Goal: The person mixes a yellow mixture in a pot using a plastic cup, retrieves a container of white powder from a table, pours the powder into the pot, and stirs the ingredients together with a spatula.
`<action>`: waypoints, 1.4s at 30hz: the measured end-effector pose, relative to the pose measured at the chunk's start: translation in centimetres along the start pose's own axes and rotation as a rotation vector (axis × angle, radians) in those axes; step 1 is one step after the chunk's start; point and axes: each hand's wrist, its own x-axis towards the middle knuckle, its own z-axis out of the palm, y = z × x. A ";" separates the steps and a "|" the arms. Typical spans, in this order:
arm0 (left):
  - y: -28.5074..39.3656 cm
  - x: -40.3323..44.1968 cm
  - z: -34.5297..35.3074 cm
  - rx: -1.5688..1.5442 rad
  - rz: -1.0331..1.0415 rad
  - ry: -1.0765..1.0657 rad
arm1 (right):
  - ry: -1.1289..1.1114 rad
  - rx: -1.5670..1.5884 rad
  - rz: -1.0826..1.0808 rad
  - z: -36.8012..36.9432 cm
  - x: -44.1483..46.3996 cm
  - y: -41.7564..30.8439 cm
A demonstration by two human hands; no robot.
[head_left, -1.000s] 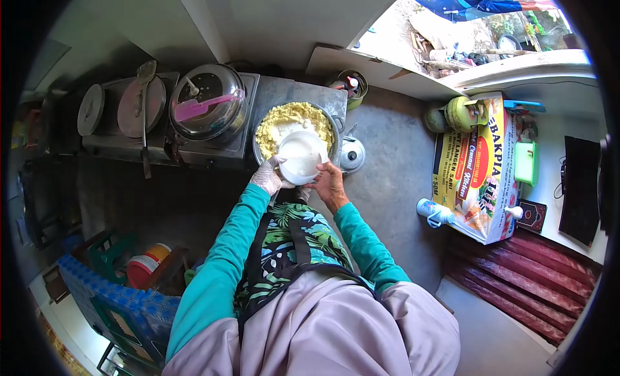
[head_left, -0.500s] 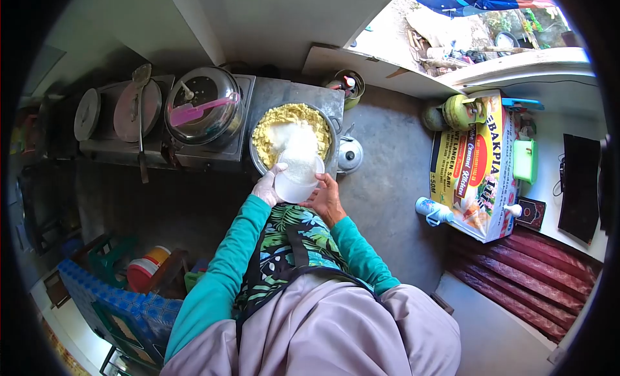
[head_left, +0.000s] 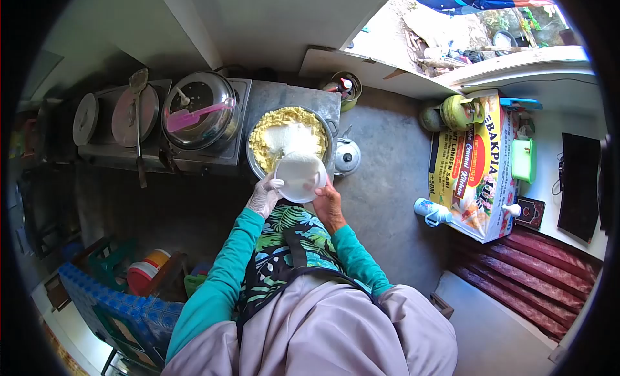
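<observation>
left hand (head_left: 265,196): gloved, grasping tub (head_left: 299,179) at left | right hand (head_left: 328,205): bare, grasping opposite side | arms (head_left: 223,256) extended forward

The floor (head_left: 381,227) is grey and smooth, with a soft shine. The walls (head_left: 258,27) are pale. At upper right, strong daylight enters through a wide opening (head_left: 445,33). Dark red cloth (head_left: 516,272) makes many folds at the right side.

1 white tub (head_left: 299,179), 2 spatulas (head_left: 182,120), 1 kettle (head_left: 347,159) show.
</observation>
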 end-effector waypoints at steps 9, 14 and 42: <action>2.2 3.4 0.2 -0.106 -0.101 0.182 | 0.077 0.047 0.105 0.1 3.8 -1.2; 1.3 3.0 0.7 -0.209 -0.163 0.240 | 0.262 -0.040 0.297 0.3 3.0 -1.3; -2.4 -0.6 -1.6 -0.108 -0.239 0.176 | 0.220 0.074 0.299 -0.1 -1.9 0.1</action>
